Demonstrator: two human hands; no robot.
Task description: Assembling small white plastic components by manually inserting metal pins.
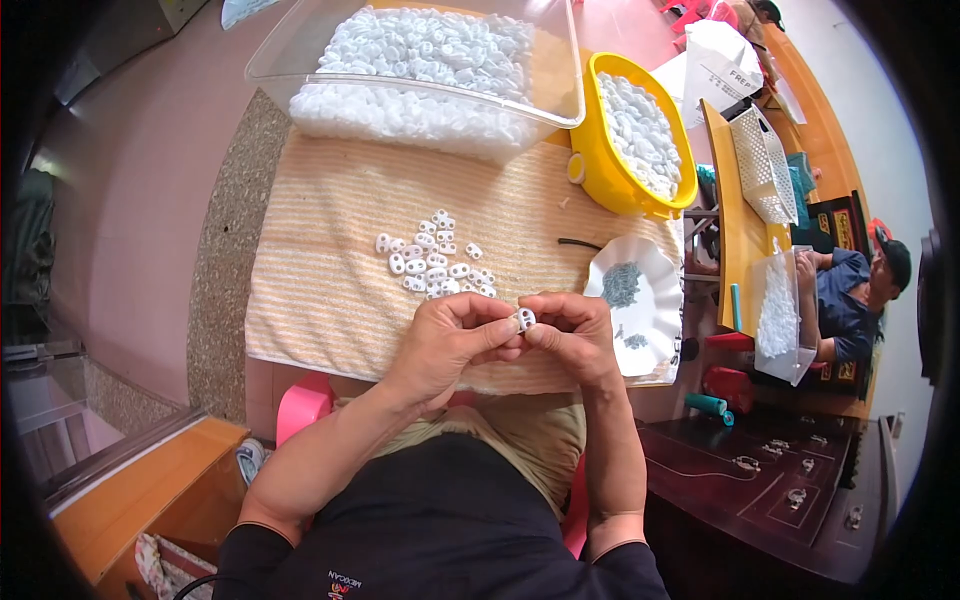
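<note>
Between the fingertips of both hands sits a small white oval plastic piece with two holes. My left hand pinches it from the left, thumb uppermost. From the right, my right hand grips it with thumb and bent fingers. Just beyond my left hand lies a loose group of similar white two-hole pieces on the striped towel. Right of my right hand is a white wavy-rimmed plate. Tiny grey parts lie on it in a larger and a smaller heap, too small to make out.
A clear plastic bin full of white pieces stands at the back. Beside it is a yellow tub of white pieces. A thin black stick lies by the plate. Further right, a co-worker sits with hands at another clear bin.
</note>
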